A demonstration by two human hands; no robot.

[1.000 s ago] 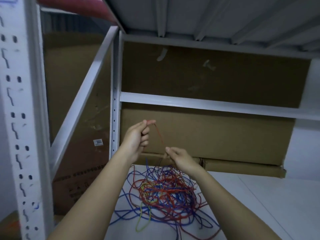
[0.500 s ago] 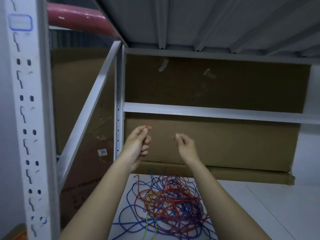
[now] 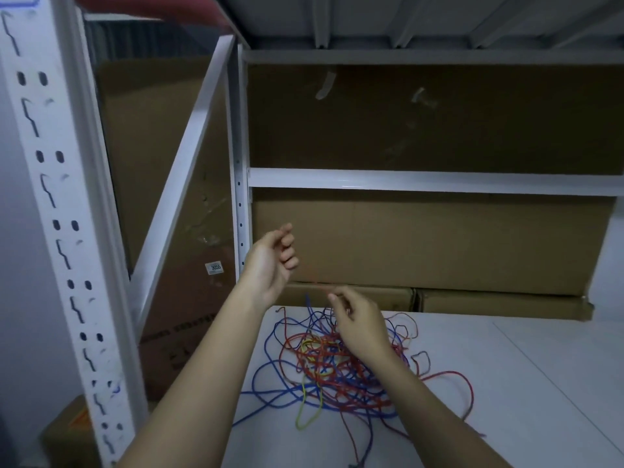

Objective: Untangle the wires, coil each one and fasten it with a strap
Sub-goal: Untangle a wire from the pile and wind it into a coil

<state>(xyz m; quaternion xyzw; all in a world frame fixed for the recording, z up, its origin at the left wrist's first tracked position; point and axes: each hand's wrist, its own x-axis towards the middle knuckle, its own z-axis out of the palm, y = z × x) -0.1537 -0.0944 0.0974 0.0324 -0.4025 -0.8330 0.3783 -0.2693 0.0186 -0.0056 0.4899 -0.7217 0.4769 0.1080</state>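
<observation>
The right hand [image 3: 363, 327] has dropped toward one wire tangle [image 3: 337, 363]; whether both hands, left [image 3: 270, 265] too, pinch anything is unclear.

Your right hand [image 3: 363, 327] covers the middle of the tangled heap of red, blue and yellow wires [image 3: 324, 366], and your forearm hides its right part. Both hands blur, so you cannot tell whether the fingers [image 3: 337, 304] pinch a strand. The white bench [image 3: 523, 383] runs off the bottom edge.

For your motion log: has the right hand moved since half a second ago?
Yes. The right hand has dropped from level with the cardboard boxes to just above the wire tangle.
</observation>
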